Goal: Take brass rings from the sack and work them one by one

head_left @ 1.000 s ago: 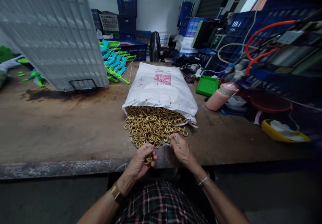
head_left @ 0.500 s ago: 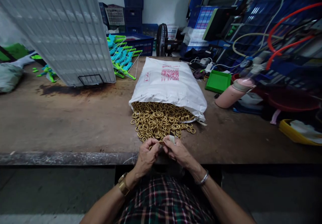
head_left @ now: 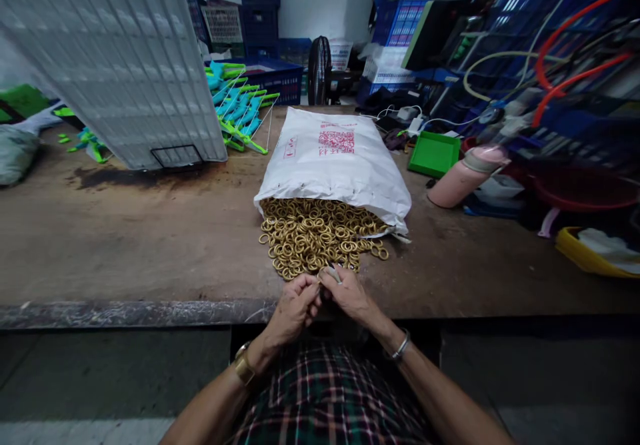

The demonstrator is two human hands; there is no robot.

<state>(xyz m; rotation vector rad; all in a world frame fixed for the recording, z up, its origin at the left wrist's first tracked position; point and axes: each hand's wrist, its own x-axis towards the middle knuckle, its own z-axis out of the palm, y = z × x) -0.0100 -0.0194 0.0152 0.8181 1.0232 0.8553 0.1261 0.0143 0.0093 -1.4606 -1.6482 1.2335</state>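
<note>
A white sack (head_left: 330, 165) with red print lies on the wooden table, its mouth facing me. Gold-coloured rings (head_left: 315, 238) spill from it in a pile towards the table's front edge. Just in front of the pile, my left hand (head_left: 299, 305) is closed, fingertips pinched on something too small to make out. My right hand (head_left: 347, 293) meets it, closed around a gold ring (head_left: 323, 273) whose edge shows at the fingertips. A pale wrap or strip shows on a right finger.
A white ribbed panel (head_left: 125, 65) stands at the left beside green and blue plastic pieces (head_left: 243, 108). To the right are a green tray (head_left: 434, 154), a pink bottle (head_left: 463, 177) and a yellow basin (head_left: 590, 255). A black fan (head_left: 320, 72) stands behind.
The ring between my hands has shifted to my right fingertips, and the fingers of both hands have changed position slightly. The view has shifted a little.
</note>
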